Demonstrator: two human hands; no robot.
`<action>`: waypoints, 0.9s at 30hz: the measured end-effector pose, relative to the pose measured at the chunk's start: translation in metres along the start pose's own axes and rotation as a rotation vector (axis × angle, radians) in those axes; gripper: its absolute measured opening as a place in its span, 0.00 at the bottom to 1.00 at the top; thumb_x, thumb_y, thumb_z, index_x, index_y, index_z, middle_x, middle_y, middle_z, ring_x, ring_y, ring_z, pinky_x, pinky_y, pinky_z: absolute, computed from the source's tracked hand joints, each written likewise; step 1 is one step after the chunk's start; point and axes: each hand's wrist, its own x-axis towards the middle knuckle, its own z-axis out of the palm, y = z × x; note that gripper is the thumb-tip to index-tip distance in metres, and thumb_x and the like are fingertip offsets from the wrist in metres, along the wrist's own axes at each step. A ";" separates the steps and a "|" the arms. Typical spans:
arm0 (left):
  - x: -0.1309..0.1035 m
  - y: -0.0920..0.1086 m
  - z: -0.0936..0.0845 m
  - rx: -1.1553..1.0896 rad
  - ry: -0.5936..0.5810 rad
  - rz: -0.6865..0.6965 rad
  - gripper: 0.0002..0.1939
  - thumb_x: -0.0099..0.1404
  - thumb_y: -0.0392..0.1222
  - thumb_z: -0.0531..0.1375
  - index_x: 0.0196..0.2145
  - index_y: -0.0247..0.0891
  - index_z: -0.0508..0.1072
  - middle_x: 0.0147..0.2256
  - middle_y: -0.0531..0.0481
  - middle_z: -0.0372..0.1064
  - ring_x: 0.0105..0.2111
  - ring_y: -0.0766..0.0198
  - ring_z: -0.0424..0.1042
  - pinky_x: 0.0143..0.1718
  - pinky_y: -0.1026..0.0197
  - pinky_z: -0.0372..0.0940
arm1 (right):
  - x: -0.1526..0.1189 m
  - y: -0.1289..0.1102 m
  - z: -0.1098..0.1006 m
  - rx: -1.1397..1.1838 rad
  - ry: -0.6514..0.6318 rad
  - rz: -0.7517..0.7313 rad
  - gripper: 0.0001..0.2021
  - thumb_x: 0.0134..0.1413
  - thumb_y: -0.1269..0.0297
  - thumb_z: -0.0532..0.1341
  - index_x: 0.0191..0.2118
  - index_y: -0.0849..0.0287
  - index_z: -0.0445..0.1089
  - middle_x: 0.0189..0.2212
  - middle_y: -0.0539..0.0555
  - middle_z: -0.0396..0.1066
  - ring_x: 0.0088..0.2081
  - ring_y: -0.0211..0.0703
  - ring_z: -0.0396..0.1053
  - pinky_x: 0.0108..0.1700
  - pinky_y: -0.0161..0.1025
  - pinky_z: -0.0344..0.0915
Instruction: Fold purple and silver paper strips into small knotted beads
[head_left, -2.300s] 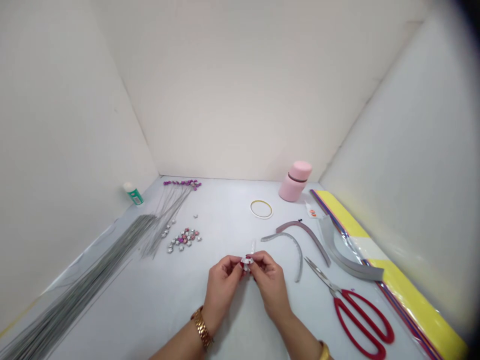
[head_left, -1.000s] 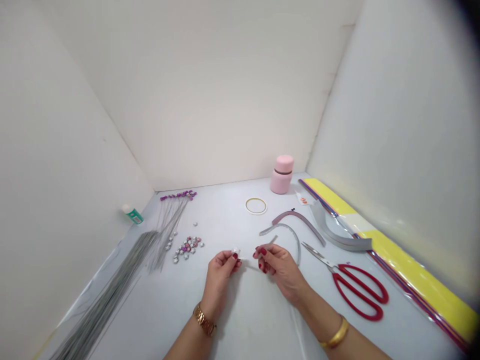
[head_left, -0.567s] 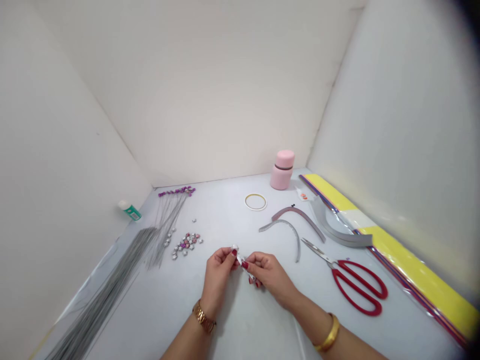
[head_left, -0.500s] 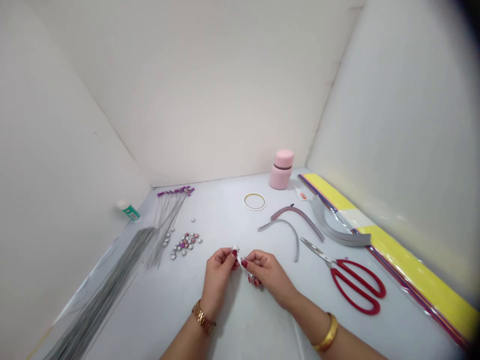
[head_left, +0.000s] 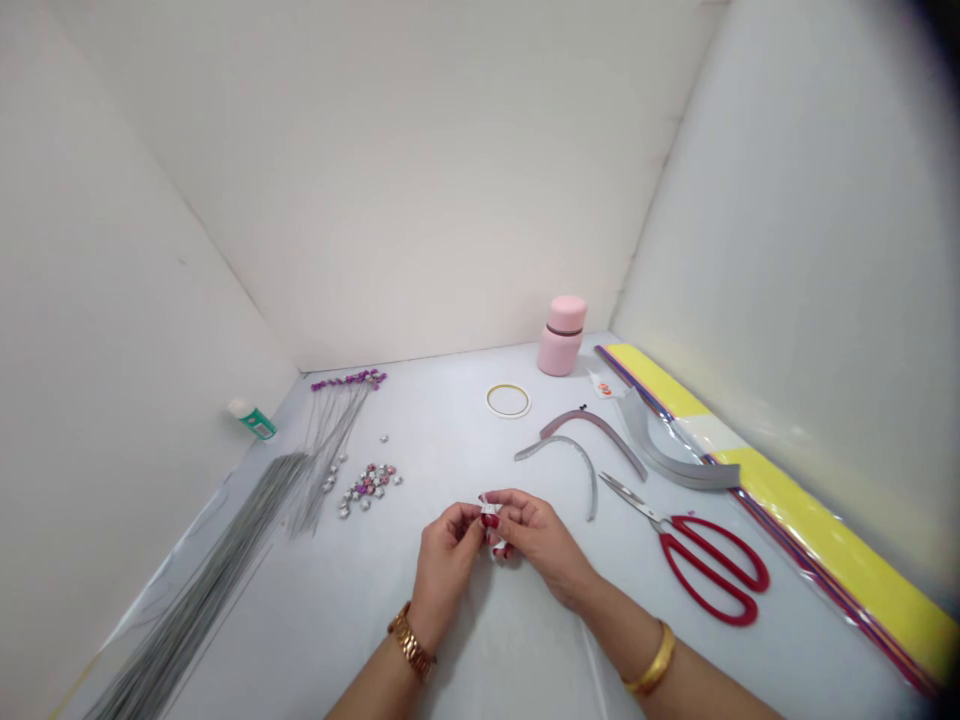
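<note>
While left hand [head_left: 447, 552] pinches, right hand [head_left: 541, 538] grips strip [head_left: 489, 509].

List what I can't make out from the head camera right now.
All in the head view:
- White strip: folded shape hidden by the fingers of the left hand and right hand.
- Grey wires: near ends cut off by the bottom edge.
- Green-and-white tube: label print too small.
- Yellow sheets: near end cut off by the right edge.

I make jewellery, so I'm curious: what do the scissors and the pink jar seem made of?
Scissors: blades probably polished steel, being silvery and shiny; handles likely smooth red plastic, evenly coloured.
Pink jar: satin finish, soft highlights; painted metal or plastic, I can't tell.
</note>
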 end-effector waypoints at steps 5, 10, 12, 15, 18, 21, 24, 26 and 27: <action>-0.003 0.005 -0.001 0.128 -0.003 0.047 0.10 0.59 0.42 0.54 0.24 0.37 0.70 0.21 0.51 0.70 0.23 0.63 0.68 0.27 0.64 0.61 | 0.001 -0.002 0.000 0.015 0.004 0.025 0.14 0.41 0.56 0.64 0.31 0.62 0.66 0.16 0.47 0.67 0.16 0.33 0.61 0.20 0.31 0.57; -0.002 0.003 -0.003 0.269 0.009 0.069 0.08 0.57 0.39 0.55 0.27 0.38 0.73 0.24 0.50 0.71 0.26 0.62 0.66 0.28 0.64 0.59 | 0.003 -0.006 -0.006 0.004 0.153 -0.076 0.11 0.40 0.59 0.65 0.23 0.63 0.69 0.11 0.43 0.58 0.13 0.28 0.49 0.16 0.29 0.45; -0.002 0.002 -0.004 0.311 -0.002 0.065 0.07 0.56 0.38 0.55 0.26 0.38 0.73 0.25 0.50 0.70 0.26 0.62 0.66 0.28 0.65 0.57 | 0.006 -0.009 -0.013 0.023 0.251 -0.139 0.09 0.41 0.61 0.65 0.24 0.62 0.69 0.12 0.43 0.57 0.14 0.28 0.49 0.16 0.29 0.45; -0.003 0.000 -0.006 0.345 -0.042 0.044 0.08 0.56 0.38 0.55 0.25 0.38 0.74 0.25 0.51 0.70 0.26 0.62 0.65 0.28 0.65 0.56 | 0.012 -0.014 -0.028 0.080 0.387 -0.228 0.09 0.44 0.59 0.62 0.27 0.59 0.66 0.15 0.44 0.58 0.17 0.31 0.52 0.19 0.30 0.49; -0.005 0.000 -0.007 0.351 -0.074 0.017 0.09 0.57 0.40 0.54 0.25 0.38 0.73 0.22 0.52 0.67 0.24 0.64 0.63 0.25 0.66 0.55 | 0.015 -0.017 -0.038 0.124 0.458 -0.266 0.10 0.45 0.57 0.61 0.28 0.57 0.63 0.18 0.45 0.60 0.18 0.32 0.56 0.21 0.31 0.53; -0.004 -0.001 -0.006 0.337 -0.069 -0.001 0.10 0.59 0.42 0.52 0.25 0.37 0.69 0.20 0.54 0.64 0.22 0.65 0.62 0.24 0.66 0.54 | 0.014 -0.014 -0.036 0.131 0.402 -0.207 0.13 0.45 0.54 0.60 0.32 0.57 0.63 0.22 0.46 0.64 0.18 0.32 0.58 0.20 0.31 0.53; -0.003 -0.002 -0.005 0.321 -0.050 -0.006 0.12 0.61 0.44 0.50 0.25 0.37 0.67 0.20 0.53 0.63 0.22 0.64 0.62 0.25 0.66 0.55 | 0.009 -0.008 -0.023 0.095 0.257 -0.091 0.17 0.48 0.50 0.57 0.36 0.59 0.65 0.23 0.49 0.66 0.16 0.31 0.59 0.17 0.30 0.50; -0.004 -0.001 -0.004 0.319 -0.049 0.000 0.13 0.62 0.45 0.49 0.25 0.37 0.66 0.20 0.53 0.63 0.22 0.64 0.62 0.25 0.66 0.55 | 0.004 -0.005 -0.012 0.057 0.164 -0.028 0.18 0.49 0.49 0.55 0.33 0.60 0.66 0.21 0.49 0.66 0.14 0.30 0.58 0.15 0.29 0.48; -0.004 0.000 -0.004 0.321 -0.051 0.007 0.13 0.62 0.45 0.49 0.24 0.38 0.66 0.20 0.53 0.63 0.22 0.64 0.61 0.24 0.66 0.54 | 0.003 -0.004 -0.008 0.036 0.127 -0.007 0.17 0.48 0.49 0.56 0.31 0.61 0.67 0.19 0.48 0.66 0.13 0.30 0.57 0.15 0.29 0.47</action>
